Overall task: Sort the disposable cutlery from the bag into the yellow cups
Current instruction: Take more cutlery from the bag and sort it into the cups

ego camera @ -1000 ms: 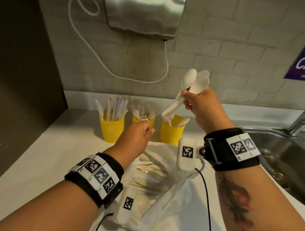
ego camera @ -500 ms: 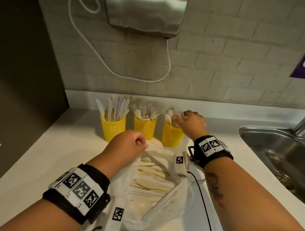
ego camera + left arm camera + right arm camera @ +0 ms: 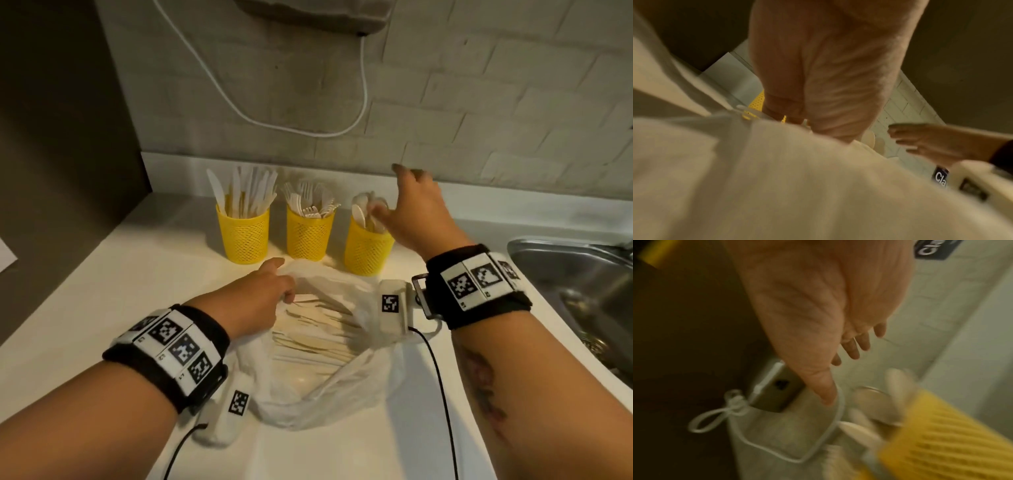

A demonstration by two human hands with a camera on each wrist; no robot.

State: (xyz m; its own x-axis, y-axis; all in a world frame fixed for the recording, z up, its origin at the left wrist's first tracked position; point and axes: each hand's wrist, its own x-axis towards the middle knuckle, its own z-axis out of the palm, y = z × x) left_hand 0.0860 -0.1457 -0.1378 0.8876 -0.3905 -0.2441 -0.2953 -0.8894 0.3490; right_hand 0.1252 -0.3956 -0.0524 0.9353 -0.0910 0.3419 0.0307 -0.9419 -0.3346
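Three yellow mesh cups stand in a row by the wall: the left cup (image 3: 244, 236) holds knives, the middle cup (image 3: 309, 233) forks, the right cup (image 3: 367, 247) (image 3: 937, 434) spoons. A clear plastic bag (image 3: 329, 370) (image 3: 797, 186) of pale cutlery (image 3: 318, 329) lies open in front of them. My left hand (image 3: 263, 294) (image 3: 818, 81) grips the bag's far left rim. My right hand (image 3: 407, 205) (image 3: 838, 313) hovers just above and behind the spoon cup, fingers spread and empty.
A steel sink (image 3: 582, 291) is set into the white counter (image 3: 102, 291) at the right. A hand dryer (image 3: 315, 13) with a white cable (image 3: 363, 85) hangs on the brick wall. A dark panel stands at the left.
My right hand lowered a bunch of spoons into the right cup, let them go and has lifted away empty. My left hand moved down onto the bag's rim.
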